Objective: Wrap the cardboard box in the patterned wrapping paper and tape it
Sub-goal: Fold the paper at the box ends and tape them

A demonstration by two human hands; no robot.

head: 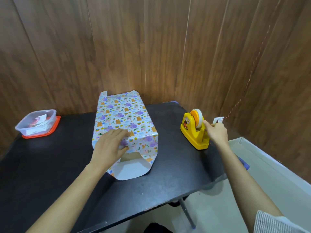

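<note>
1. The cardboard box (128,158) is almost wholly hidden under the patterned wrapping paper (121,118). Only a small brown strip shows at the near open end, just below the left hand's fingertips, between two loose paper flaps.
2. The far end of the wrap cannot be made out: the paper stands up there in two curled corners against the wooden wall (151,47).
3. The left hand (110,144) lies flat and spread on the near top edge of the wrapped box, fingers splayed across the paper, pressing rather than gripping. The box sits on the black table (50,165) directly beneath this hand.
4. The right hand (217,132) is pinched closed at the near side of the yellow tape dispenser (195,130). The clear tape itself is too faint to see, so what the fingers hold cannot be told for sure. A small white piece (218,120) shows just above the knuckles; what it is stays unclear.
5. The paper is glossy and white, printed with purple and orange cartoon animals, rainbows and stars. Its plain white underside shows on the rounded flap lying toward the left forearm.
6. The dispenser is chunky moulded plastic with an orange hub and a pale roll.
7. Far left of the left hand sits a translucent plastic container (37,122) on a red lid (53,130); its contents are a jumble, hard to identify.
8. The right sleeve (272,222), striped fabric, is cut off at the frame's corner.
</note>
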